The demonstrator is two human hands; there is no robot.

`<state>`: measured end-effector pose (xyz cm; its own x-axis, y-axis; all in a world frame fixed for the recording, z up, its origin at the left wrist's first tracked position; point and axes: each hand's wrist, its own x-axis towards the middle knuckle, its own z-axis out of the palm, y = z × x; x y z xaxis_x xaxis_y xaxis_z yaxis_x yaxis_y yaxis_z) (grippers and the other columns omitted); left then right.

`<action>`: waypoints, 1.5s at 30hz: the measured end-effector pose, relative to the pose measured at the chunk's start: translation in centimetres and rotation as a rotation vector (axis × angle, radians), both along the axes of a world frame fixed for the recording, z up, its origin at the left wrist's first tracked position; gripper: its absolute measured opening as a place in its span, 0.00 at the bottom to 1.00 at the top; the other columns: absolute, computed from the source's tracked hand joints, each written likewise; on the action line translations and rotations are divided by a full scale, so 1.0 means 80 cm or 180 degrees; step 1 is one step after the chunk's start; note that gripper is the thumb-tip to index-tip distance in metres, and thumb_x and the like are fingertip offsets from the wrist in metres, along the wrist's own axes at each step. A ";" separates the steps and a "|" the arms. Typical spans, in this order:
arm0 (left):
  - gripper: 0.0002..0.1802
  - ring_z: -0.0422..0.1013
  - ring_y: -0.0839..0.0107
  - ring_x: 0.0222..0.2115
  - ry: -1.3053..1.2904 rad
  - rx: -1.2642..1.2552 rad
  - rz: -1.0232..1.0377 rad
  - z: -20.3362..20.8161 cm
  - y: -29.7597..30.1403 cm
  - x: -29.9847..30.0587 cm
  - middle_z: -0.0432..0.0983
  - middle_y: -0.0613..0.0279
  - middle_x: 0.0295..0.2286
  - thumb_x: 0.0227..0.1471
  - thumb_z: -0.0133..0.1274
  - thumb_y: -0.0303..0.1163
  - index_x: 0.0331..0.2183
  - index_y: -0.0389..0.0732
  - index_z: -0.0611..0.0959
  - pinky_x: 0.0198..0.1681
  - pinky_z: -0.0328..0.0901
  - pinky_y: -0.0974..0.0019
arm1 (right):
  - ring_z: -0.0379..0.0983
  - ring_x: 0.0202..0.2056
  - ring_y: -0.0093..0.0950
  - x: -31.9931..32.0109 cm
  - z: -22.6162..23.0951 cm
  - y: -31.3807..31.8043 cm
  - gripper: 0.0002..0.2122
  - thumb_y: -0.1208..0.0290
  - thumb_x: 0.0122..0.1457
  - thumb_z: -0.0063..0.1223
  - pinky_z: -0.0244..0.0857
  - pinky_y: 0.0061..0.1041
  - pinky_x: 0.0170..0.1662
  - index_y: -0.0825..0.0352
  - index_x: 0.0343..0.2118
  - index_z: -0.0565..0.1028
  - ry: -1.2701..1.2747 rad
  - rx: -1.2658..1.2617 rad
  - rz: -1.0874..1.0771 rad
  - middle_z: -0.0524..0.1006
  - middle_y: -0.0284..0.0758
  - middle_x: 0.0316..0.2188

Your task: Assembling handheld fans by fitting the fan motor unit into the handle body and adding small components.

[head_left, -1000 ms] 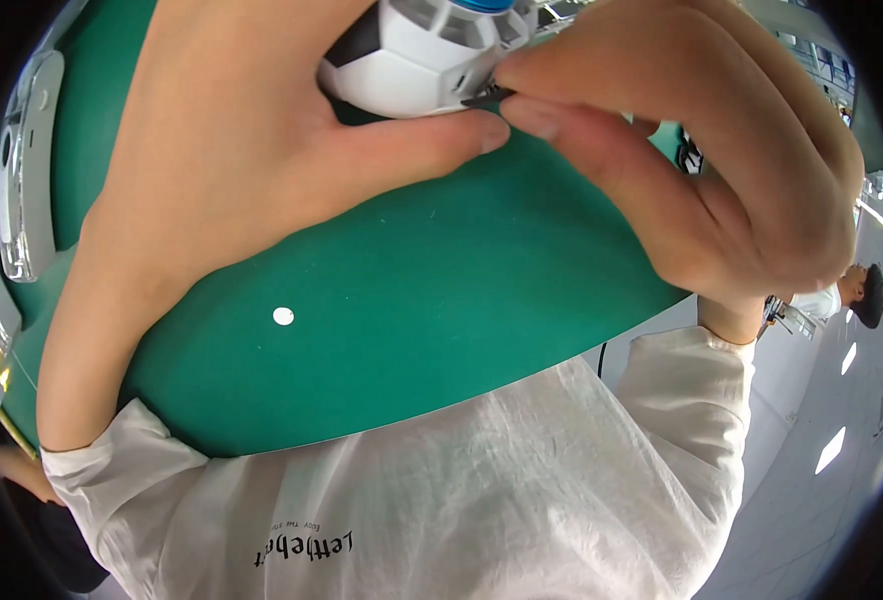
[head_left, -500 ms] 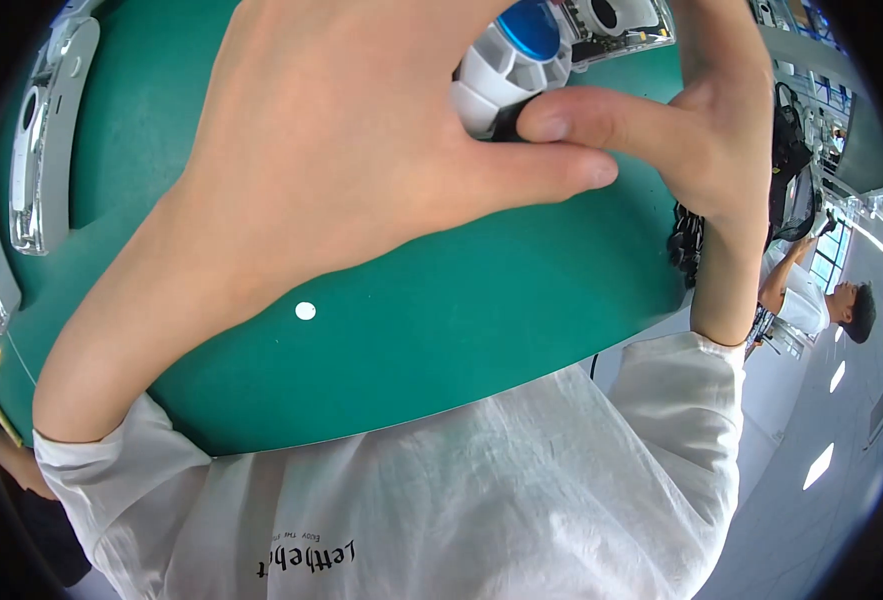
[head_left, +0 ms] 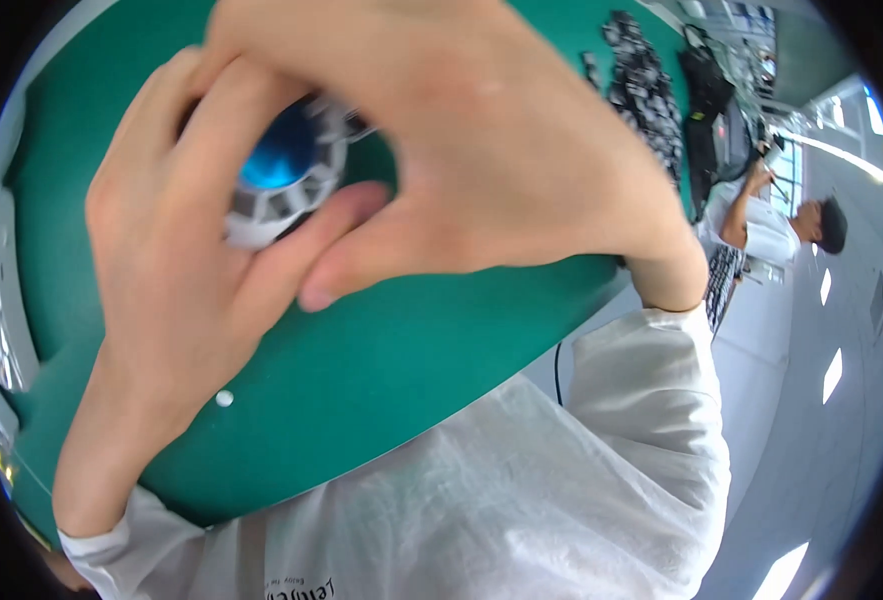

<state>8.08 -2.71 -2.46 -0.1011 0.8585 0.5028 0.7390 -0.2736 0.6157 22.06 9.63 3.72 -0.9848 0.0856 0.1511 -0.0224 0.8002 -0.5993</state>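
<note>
A white ribbed plastic part (head_left: pixel 306 195) with a glossy blue round centre (head_left: pixel 281 150) shows in the gap between my two hands. My left hand (head_left: pixel 161 230) is closed on its left side, thumb along its lower edge. From the right, my right hand (head_left: pixel 491 150) arches over it, with curled fingers reaching to the left hand's fingers. The right thumb lies just below the left thumb. Both hands are somewhat blurred, and the part's upper side is hidden behind them.
A green mat covers the table (head_left: pixel 381 370); a small white disc (head_left: pixel 224 398) lies on it. White casings (head_left: pixel 6 300) line the left edge. At the far right are a heap of small black and silver parts (head_left: pixel 641 90) and a black bag (head_left: pixel 706 110). Another person (head_left: pixel 781 215) is beyond.
Both hands and the white ribbed part have shifted left in view, and the right hand has swung over it. The clear-covered white unit beside it no longer shows. The view itself has turned.
</note>
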 end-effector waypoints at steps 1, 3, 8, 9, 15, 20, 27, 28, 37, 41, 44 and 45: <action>0.29 0.77 0.54 0.43 0.0126 -0.0093 0.0060 0.002 -0.004 -0.001 0.79 0.51 0.43 0.42 0.68 0.23 0.49 0.32 0.80 0.49 0.70 0.63 | 0.79 0.33 0.31 0.001 0.002 -0.005 0.16 0.74 0.46 0.67 0.72 0.29 0.37 0.68 0.40 0.80 0.0073 0.0107 0.0030 0.80 0.39 0.31; 0.29 0.77 0.55 0.44 -0.0061 -0.0119 -0.0051 0.000 -0.004 -0.004 0.78 0.51 0.44 0.43 0.67 0.23 0.49 0.33 0.80 0.49 0.69 0.63 | 0.79 0.31 0.32 -0.001 0.001 -0.010 0.14 0.74 0.46 0.65 0.73 0.29 0.35 0.68 0.38 0.80 0.0225 0.0265 0.0084 0.81 0.39 0.28; 0.28 0.74 0.57 0.46 0.0115 -0.0450 -0.0141 0.019 -0.023 -0.034 0.76 0.52 0.46 0.44 0.65 0.25 0.50 0.34 0.80 0.52 0.67 0.64 | 0.80 0.30 0.32 0.018 -0.008 0.062 0.12 0.68 0.51 0.65 0.72 0.31 0.36 0.66 0.38 0.81 0.0474 0.0411 -0.0153 0.81 0.38 0.27; 0.28 0.74 0.58 0.47 0.0342 -0.0469 -0.0111 0.027 -0.023 -0.040 0.75 0.52 0.46 0.45 0.64 0.25 0.51 0.34 0.80 0.52 0.67 0.64 | 0.79 0.30 0.32 0.035 0.010 0.077 0.10 0.67 0.54 0.65 0.71 0.30 0.35 0.65 0.36 0.80 0.0264 0.0629 -0.0575 0.81 0.37 0.26; 0.30 0.72 0.57 0.53 0.0041 -0.0607 0.0040 -0.010 -0.007 -0.049 0.73 0.50 0.53 0.45 0.61 0.26 0.53 0.35 0.80 0.58 0.64 0.62 | 0.79 0.28 0.36 0.161 0.001 0.209 0.09 0.74 0.54 0.62 0.71 0.31 0.34 0.72 0.37 0.80 -0.0767 0.1790 -0.1338 0.79 0.41 0.24; 0.31 0.70 0.55 0.57 0.0440 -0.0353 -0.0691 -0.007 0.016 -0.064 0.71 0.48 0.58 0.46 0.57 0.28 0.55 0.36 0.79 0.61 0.63 0.58 | 0.78 0.26 0.35 0.173 -0.006 0.216 0.09 0.75 0.52 0.64 0.70 0.32 0.32 0.72 0.35 0.79 -0.0976 0.1593 -0.1726 0.78 0.41 0.21; 0.31 0.70 0.54 0.57 0.0054 -0.0542 -0.0880 0.017 0.029 -0.044 0.70 0.48 0.58 0.47 0.56 0.30 0.55 0.37 0.79 0.60 0.64 0.58 | 0.75 0.23 0.33 0.157 0.000 0.215 0.07 0.77 0.51 0.65 0.69 0.31 0.30 0.71 0.32 0.79 -0.1191 0.1573 -0.1814 0.76 0.39 0.20; 0.31 0.71 0.54 0.56 -0.0040 -0.0444 -0.1017 0.021 0.027 -0.043 0.71 0.48 0.58 0.47 0.56 0.30 0.55 0.37 0.79 0.59 0.64 0.58 | 0.75 0.22 0.33 0.152 0.003 0.210 0.07 0.78 0.50 0.65 0.69 0.30 0.29 0.71 0.31 0.78 -0.1265 0.1558 -0.1886 0.75 0.38 0.20; 0.32 0.71 0.55 0.55 0.0180 -0.0432 -0.0855 -0.016 0.033 -0.073 0.70 0.47 0.58 0.44 0.56 0.26 0.55 0.38 0.79 0.59 0.64 0.60 | 0.70 0.24 0.21 0.175 -0.003 0.253 0.08 0.70 0.58 0.62 0.65 0.22 0.34 0.69 0.33 0.77 -0.1592 0.1559 -0.1890 0.76 0.31 0.20; 0.28 0.74 0.54 0.49 0.0125 0.0223 -0.0669 -0.015 0.037 -0.052 0.74 0.48 0.52 0.44 0.61 0.29 0.51 0.39 0.81 0.54 0.68 0.59 | 0.70 0.25 0.20 0.175 0.001 0.264 0.08 0.70 0.57 0.63 0.66 0.23 0.35 0.69 0.33 0.77 -0.1843 0.1390 -0.1921 0.76 0.32 0.21; 0.29 0.74 0.54 0.49 0.0170 0.0185 -0.0628 -0.011 0.042 -0.050 0.74 0.48 0.51 0.44 0.62 0.29 0.51 0.39 0.81 0.53 0.68 0.59 | 0.71 0.25 0.20 0.175 0.007 0.257 0.08 0.70 0.57 0.63 0.66 0.23 0.35 0.69 0.33 0.77 -0.1802 0.1650 -0.1901 0.76 0.31 0.22; 0.29 0.74 0.54 0.48 0.0188 0.0178 -0.0620 -0.010 0.044 -0.050 0.74 0.48 0.51 0.44 0.63 0.30 0.51 0.39 0.81 0.52 0.68 0.59 | 0.71 0.25 0.20 0.174 0.009 0.254 0.08 0.70 0.57 0.63 0.66 0.23 0.35 0.69 0.33 0.77 -0.1784 0.1788 -0.1904 0.77 0.31 0.22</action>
<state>4.06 0.78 -3.26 0.0951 0.8294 0.5505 0.7032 -0.4474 0.5526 36.00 29.91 4.45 -0.7443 0.6503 -0.1522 0.6482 0.7582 0.0698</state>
